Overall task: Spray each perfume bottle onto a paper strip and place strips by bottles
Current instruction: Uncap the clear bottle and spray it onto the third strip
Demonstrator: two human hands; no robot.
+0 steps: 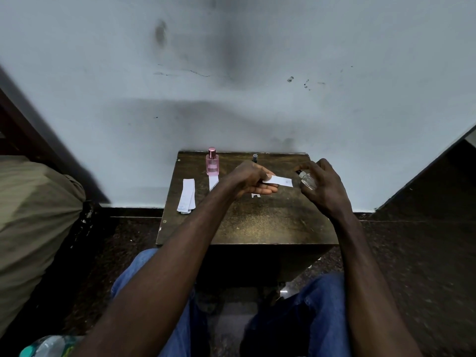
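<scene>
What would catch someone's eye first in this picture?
The two hands meeting over the small wooden table: the left hand holds a paper strip toward the clear bottle gripped in the right hand. Next, the pink perfume bottle standing by the wall, a strip lying before it.

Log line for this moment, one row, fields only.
left hand: holds paper strip | right hand: holds clear bottle, nozzle toward strip | pink bottle: on table, strip beside

Both forearms are bare to past the elbow, with no sleeve, watch or band showing. The hands, left (251, 180) and right (323, 188), wear no rings or gloves. Blue denim jeans (319, 310) cover both legs below the bench (247, 225).
</scene>
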